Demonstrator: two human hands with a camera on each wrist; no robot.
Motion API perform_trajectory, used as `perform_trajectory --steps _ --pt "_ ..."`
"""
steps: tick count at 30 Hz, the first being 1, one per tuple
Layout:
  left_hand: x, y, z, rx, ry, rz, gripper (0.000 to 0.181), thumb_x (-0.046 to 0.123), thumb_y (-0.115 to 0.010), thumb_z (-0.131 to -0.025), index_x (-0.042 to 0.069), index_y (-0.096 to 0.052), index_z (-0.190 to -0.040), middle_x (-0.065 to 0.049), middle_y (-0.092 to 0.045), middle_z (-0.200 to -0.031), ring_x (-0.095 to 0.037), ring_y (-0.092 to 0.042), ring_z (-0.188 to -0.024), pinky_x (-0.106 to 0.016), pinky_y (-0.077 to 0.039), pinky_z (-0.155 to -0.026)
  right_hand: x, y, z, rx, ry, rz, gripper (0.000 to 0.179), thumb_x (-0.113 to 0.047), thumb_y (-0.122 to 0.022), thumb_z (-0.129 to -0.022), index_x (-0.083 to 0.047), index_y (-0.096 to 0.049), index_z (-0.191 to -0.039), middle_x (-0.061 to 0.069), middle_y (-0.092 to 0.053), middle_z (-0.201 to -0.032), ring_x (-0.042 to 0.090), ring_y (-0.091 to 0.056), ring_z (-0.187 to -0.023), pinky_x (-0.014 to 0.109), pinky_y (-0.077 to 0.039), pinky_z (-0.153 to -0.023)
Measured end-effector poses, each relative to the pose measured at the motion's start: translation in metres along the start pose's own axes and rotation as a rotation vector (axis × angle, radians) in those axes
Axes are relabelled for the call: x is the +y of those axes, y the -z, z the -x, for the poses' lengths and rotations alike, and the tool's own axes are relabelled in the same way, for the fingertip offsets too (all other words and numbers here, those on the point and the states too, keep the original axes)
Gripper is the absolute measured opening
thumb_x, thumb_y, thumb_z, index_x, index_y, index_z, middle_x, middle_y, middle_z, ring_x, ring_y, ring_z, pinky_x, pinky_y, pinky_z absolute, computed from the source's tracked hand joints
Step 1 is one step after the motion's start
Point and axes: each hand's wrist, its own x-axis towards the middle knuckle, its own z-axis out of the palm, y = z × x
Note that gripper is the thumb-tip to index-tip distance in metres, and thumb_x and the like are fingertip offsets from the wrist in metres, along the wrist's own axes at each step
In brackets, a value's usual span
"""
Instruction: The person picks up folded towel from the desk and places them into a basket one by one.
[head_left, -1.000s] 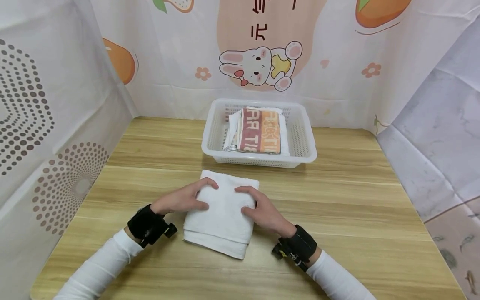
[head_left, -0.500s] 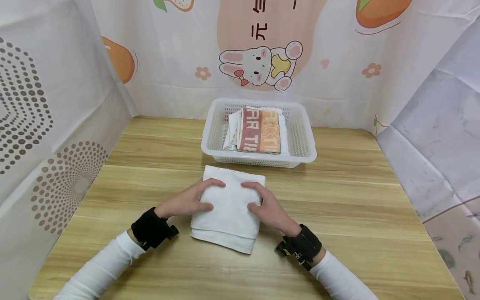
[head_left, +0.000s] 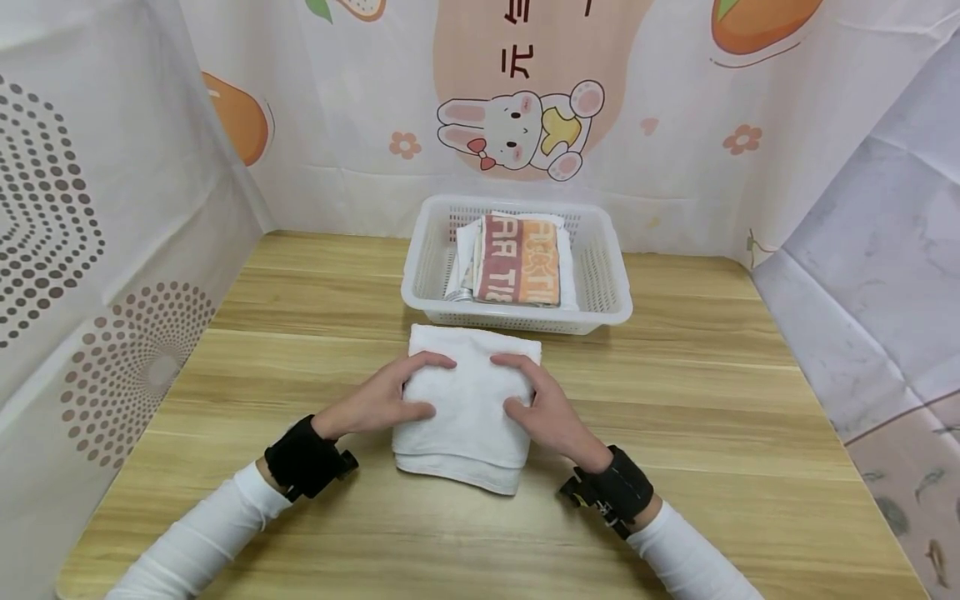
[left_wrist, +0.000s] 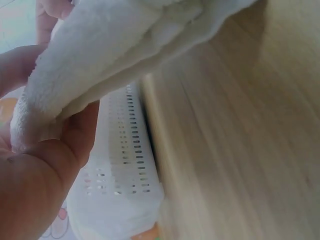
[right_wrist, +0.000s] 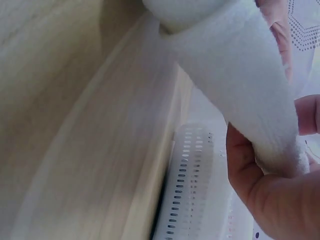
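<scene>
A folded white towel is held level over the table, just in front of the basket, its folded layers showing along the near edge. My left hand grips its left side, thumb and index finger on top. Opposite it, my right hand holds the right side the same way. In the left wrist view the other fingers of the left hand curl beneath the towel. The right wrist view likewise has the right hand wrapped round the towel's edge, with wood visible below.
A white perforated plastic basket stands at the back of the wooden table. Inside lie folded cloths, the top one a red and orange towel with lettering. A printed curtain hangs right behind the table.
Both hands have carried the white towel a little to the right and away from me, closer to the basket. Their grip looks the same, and the basket has stayed put.
</scene>
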Motion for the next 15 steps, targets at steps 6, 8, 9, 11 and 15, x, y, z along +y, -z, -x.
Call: perform_trajectory --steps 6,8,9,11,15 --pt "0.005 -0.001 -0.003 0.007 -0.007 -0.047 0.069 0.006 -0.076 -0.085 0.020 -0.045 -0.145 -0.005 -0.044 -0.145 -0.020 -0.047 -0.122 -0.037 -0.041 -0.098 -0.004 0.003 -0.001 -0.004 -0.012 0.002 0.068 0.009 -0.067 -0.079 -0.014 -0.050 -0.141 0.011 -0.043 -0.149 0.028 -0.047 -0.123 0.043 -0.044 -0.094" --pt "0.007 -0.002 -0.004 0.009 -0.008 -0.062 0.072 0.006 -0.076 -0.084 0.019 -0.043 -0.147 -0.007 -0.041 -0.146 -0.020 -0.045 -0.122 -0.038 -0.041 -0.098 -0.006 0.005 -0.002 -0.005 -0.004 0.019 0.072 0.009 -0.070 -0.077 -0.014 -0.048 -0.142 0.011 -0.042 -0.149 0.029 -0.046 -0.123 0.044 -0.044 -0.095" --pt "0.008 -0.002 -0.005 0.011 -0.007 -0.071 0.074 0.006 -0.076 -0.084 0.019 -0.042 -0.148 -0.007 -0.039 -0.146 -0.021 -0.045 -0.122 -0.038 -0.041 -0.097 -0.007 0.007 -0.003 -0.004 0.001 0.032 0.073 0.008 -0.071 -0.077 -0.014 -0.048 -0.142 0.010 -0.042 -0.149 0.029 -0.046 -0.123 0.045 -0.044 -0.095" --pt "0.011 -0.002 -0.007 0.020 -0.014 -0.090 0.076 0.005 -0.077 -0.083 0.019 -0.040 -0.148 -0.008 -0.039 -0.146 -0.021 -0.045 -0.121 -0.039 -0.041 -0.097 -0.009 0.009 -0.004 0.001 0.011 0.057 0.074 0.007 -0.072 -0.076 -0.014 -0.047 -0.143 0.009 -0.042 -0.148 0.028 -0.046 -0.123 0.046 -0.044 -0.095" --pt "0.016 0.000 -0.011 0.047 -0.040 -0.132 0.077 0.004 -0.077 -0.082 0.017 -0.040 -0.149 -0.008 -0.041 -0.145 -0.022 -0.046 -0.119 -0.039 -0.042 -0.096 -0.013 0.016 -0.007 0.002 0.017 0.086 0.076 0.004 -0.073 -0.076 -0.016 -0.045 -0.144 0.009 -0.040 -0.150 0.029 -0.045 -0.122 0.046 -0.044 -0.094"
